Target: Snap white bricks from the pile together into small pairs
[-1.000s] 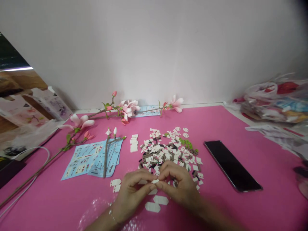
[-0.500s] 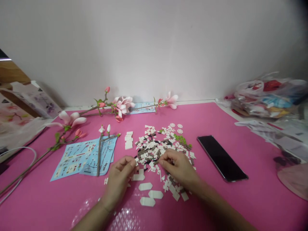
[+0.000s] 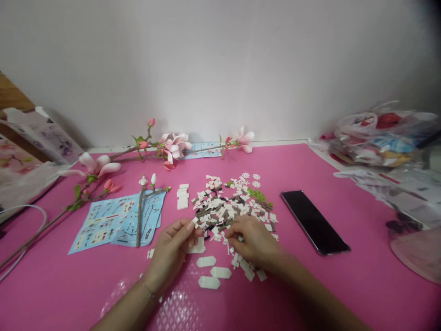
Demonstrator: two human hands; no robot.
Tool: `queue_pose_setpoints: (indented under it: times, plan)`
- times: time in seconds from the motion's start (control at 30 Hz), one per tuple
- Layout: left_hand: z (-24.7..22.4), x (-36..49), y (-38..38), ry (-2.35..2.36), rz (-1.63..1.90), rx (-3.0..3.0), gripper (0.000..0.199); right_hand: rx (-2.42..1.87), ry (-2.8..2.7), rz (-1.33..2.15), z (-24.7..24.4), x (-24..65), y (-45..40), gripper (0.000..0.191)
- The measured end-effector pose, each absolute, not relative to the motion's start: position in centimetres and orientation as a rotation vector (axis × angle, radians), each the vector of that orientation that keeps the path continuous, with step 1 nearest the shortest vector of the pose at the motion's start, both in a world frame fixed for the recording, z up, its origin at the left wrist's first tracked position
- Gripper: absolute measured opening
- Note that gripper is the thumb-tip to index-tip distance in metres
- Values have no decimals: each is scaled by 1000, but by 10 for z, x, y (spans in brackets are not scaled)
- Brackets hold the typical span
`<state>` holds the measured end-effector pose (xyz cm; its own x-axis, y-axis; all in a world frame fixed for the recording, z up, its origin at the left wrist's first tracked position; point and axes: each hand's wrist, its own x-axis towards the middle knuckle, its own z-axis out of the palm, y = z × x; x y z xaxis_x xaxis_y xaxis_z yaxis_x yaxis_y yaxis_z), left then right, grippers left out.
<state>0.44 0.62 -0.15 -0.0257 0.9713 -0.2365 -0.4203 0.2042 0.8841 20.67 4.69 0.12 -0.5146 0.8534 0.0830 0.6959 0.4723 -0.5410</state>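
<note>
A loose pile of small white, brown, black and green pieces [image 3: 220, 209] lies mid-table. At its left edge my left hand [image 3: 177, 243] pinches a small white piece [image 3: 195, 222] between thumb and fingertips. My right hand [image 3: 250, 239] is over the pile's lower right part, fingers bent together; what its fingertips hold, if anything, is hidden. Several white pointed plates [image 3: 209, 282] lie below the hands. White rectangular pieces [image 3: 182, 202] form a column left of the pile. A brown branch with white buds [image 3: 139, 220] rests on blue instruction sheets [image 3: 99, 223].
Pink-flowered branches [image 3: 175, 147] lie along the wall and at the left. A black phone [image 3: 315, 223] is to the right, with plastic bags [image 3: 375, 138] beyond. Bubble wrap [image 3: 175, 305] lies near the front, a white cable [image 3: 43, 216] and box [image 3: 51, 135] at the left.
The view has shifted slightly, moving the scene up and left. My right hand's fingers are curled in more over the pile. My left hand still pinches the white piece.
</note>
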Motion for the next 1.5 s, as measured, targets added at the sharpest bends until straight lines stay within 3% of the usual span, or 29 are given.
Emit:
queue_pose_setpoints:
  times: [0.47, 0.67, 1.07, 1.5]
  plan:
    - [6, 9, 5, 1069, 1288, 632, 18, -1267, -2376, 603, -1, 205, 45, 21]
    - [0, 8, 6, 1014, 1304, 670, 15, -1266, -2428, 606, -6, 200, 43, 11]
    - [-3, 5, 7, 1029, 1272, 694, 20, -1374, -2335, 533, -6, 203, 45, 17]
    - [5, 7, 5, 1043, 1272, 653, 12, -1393, -2330, 526, -5, 203, 46, 17]
